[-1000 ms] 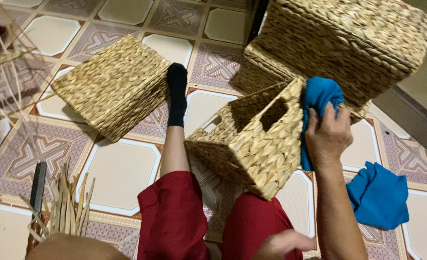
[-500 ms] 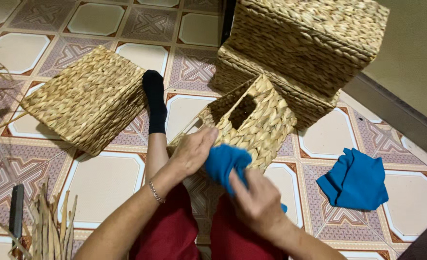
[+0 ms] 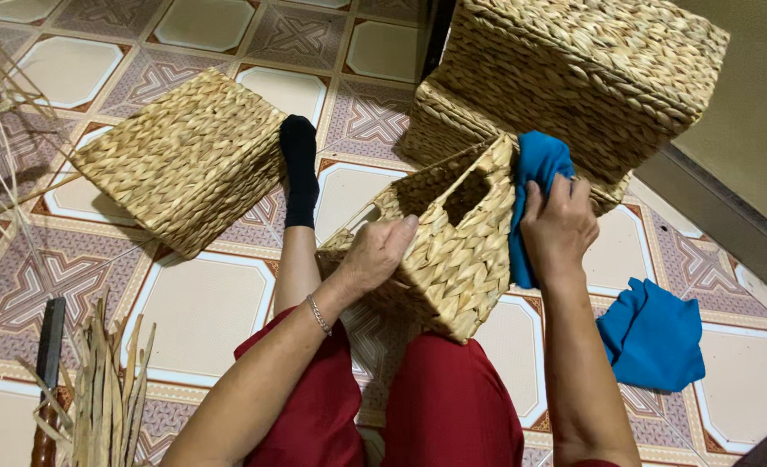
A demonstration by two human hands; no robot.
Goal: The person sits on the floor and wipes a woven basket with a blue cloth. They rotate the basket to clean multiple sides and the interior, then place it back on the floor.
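A small woven straw basket with a cut-out handle hole lies tilted on my lap, over my red trousers. My left hand grips its near left side, fingers curled on the weave. Against the basket's right outer wall my right hand presses a blue cloth, which drapes over the top corner. My left leg in a black sock stretches out across the tiled floor.
A second blue cloth lies on the tiles at right. Two stacked woven baskets stand behind, by a wall. Another basket lies at left. Dry straw strips and a dark-handled tool sit at lower left.
The blue cloth was held in both hands before my lap; now my right hand presses it on the basket's right side, and my left hand has gone to the basket's left side.
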